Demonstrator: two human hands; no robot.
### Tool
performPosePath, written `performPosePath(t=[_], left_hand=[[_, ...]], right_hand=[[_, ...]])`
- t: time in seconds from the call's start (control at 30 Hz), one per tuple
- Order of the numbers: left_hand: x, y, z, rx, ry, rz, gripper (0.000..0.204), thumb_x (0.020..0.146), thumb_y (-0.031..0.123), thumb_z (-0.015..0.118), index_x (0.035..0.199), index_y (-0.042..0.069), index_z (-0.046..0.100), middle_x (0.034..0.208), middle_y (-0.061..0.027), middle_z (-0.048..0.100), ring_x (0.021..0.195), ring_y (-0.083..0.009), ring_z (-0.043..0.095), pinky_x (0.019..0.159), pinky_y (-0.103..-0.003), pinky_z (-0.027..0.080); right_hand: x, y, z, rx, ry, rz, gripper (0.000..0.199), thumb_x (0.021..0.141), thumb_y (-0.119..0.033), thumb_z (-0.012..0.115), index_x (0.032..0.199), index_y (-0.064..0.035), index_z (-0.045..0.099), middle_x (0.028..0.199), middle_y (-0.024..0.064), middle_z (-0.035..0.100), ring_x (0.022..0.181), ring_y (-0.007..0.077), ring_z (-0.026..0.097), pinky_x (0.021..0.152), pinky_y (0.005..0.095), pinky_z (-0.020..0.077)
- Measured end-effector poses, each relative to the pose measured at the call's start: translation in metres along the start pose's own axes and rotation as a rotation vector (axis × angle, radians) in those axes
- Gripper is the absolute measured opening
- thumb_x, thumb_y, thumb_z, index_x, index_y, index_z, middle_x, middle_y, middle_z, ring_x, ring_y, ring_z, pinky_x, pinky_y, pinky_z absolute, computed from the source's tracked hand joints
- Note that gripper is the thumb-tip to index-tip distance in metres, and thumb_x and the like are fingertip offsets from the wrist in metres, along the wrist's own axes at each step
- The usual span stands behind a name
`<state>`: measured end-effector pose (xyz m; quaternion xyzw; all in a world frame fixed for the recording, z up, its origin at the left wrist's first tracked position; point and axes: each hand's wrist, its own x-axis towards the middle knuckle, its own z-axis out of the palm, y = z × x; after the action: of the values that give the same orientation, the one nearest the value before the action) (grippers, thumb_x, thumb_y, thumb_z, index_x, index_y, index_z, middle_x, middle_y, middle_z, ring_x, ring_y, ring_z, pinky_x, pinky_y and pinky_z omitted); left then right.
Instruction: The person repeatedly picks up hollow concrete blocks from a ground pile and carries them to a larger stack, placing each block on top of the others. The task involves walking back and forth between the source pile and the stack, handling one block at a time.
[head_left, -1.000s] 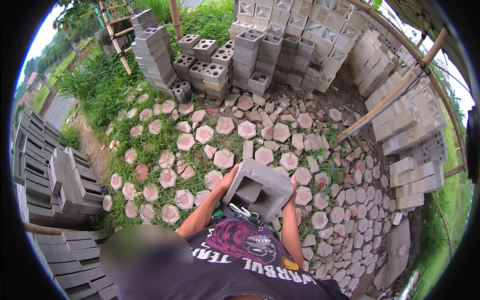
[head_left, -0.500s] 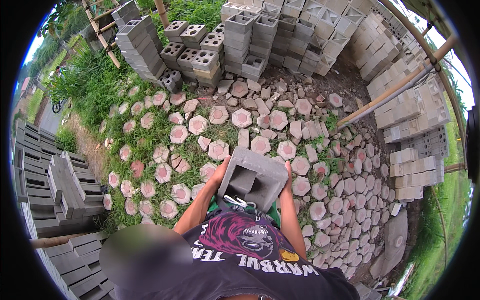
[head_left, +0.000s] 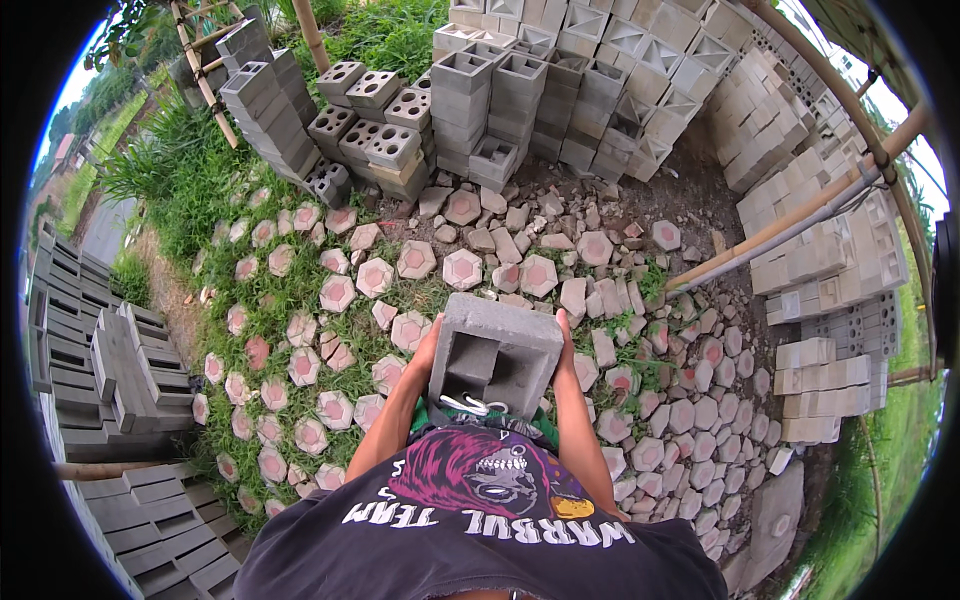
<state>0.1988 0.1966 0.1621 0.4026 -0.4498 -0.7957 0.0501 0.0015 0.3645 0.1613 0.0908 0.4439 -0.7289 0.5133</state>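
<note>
A grey concrete block (head_left: 505, 318) with square recesses is held in front of my waist, its hollow face turned toward me. My left hand (head_left: 428, 345) grips its left side and my right hand (head_left: 565, 345) presses against its right side. Most of the fingers are hidden behind the block. Below the block, white drawstrings and green shorts show at my waist. Underfoot beyond it lie hexagonal pavers (head_left: 462, 269) with pinkish centres, set among grass and broken pieces.
Stacked grey blocks (head_left: 465, 100) stand ahead, beside blocks with round holes (head_left: 385, 145). More grey blocks (head_left: 150, 370) are piled at the left. Pale blocks (head_left: 830, 250) line the right side, where a slanting bamboo pole (head_left: 770, 232) crosses. Rubble (head_left: 600, 200) covers the ground ahead.
The block has turned a little and sits more level, slightly left of before, with both hands still on it. The surroundings have shifted somewhat left in the view.
</note>
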Motion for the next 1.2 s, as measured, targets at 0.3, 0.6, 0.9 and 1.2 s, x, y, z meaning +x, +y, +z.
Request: performPosePath(t=[0.3, 0.6, 0.9, 1.2], left_hand=[[0.039, 0.026, 0.049, 0.001, 0.015, -0.049, 0.07, 0.094, 0.059, 0.032, 0.132, 0.002, 0.048, 0.125, -0.0091, 0.056, 0.111, -0.0195, 0.052, 0.098, -0.03, 0.038], [0.171, 0.015, 0.055, -0.014, -0.141, -0.022, 0.069, 0.095, 0.058, 0.029, 0.13, 0.003, 0.051, 0.125, -0.009, 0.056, 0.109, -0.0185, 0.053, 0.098, -0.031, 0.039], [0.313, 0.109, 0.117, 0.125, -0.309, -0.001, 0.073, 0.093, 0.061, 0.027, 0.131, 0.003, 0.051, 0.126, -0.0108, 0.055, 0.112, -0.0201, 0.051, 0.099, -0.032, 0.037], [0.379, 0.18, 0.114, 0.208, -0.127, 0.064, 0.078, 0.091, 0.066, 0.027, 0.128, 0.002, 0.053, 0.129, -0.0169, 0.052, 0.119, -0.0248, 0.047, 0.101, -0.035, 0.034]], right_hand=[[0.037, -0.042, -0.037, 0.019, -0.006, -0.007, 0.07, 0.087, -0.065, 0.041, 0.112, -0.0025, 0.058, 0.108, 0.0118, 0.063, 0.093, 0.0264, 0.059, 0.085, 0.0397, 0.0473], [0.089, -0.085, -0.07, 0.166, 0.066, -0.085, 0.07, 0.085, -0.064, 0.048, 0.11, 0.0003, 0.06, 0.106, 0.0113, 0.063, 0.093, 0.0237, 0.061, 0.085, 0.0355, 0.0474], [0.162, -0.195, -0.043, 0.172, 0.094, -0.233, 0.072, 0.086, -0.065, 0.044, 0.114, 0.0002, 0.057, 0.109, 0.0132, 0.062, 0.096, 0.0262, 0.06, 0.087, 0.0371, 0.0467], [0.275, -0.263, -0.013, 0.106, -0.006, -0.179, 0.072, 0.087, -0.063, 0.042, 0.117, 0.0008, 0.055, 0.114, 0.0148, 0.06, 0.101, 0.0294, 0.057, 0.089, 0.0414, 0.0454]])
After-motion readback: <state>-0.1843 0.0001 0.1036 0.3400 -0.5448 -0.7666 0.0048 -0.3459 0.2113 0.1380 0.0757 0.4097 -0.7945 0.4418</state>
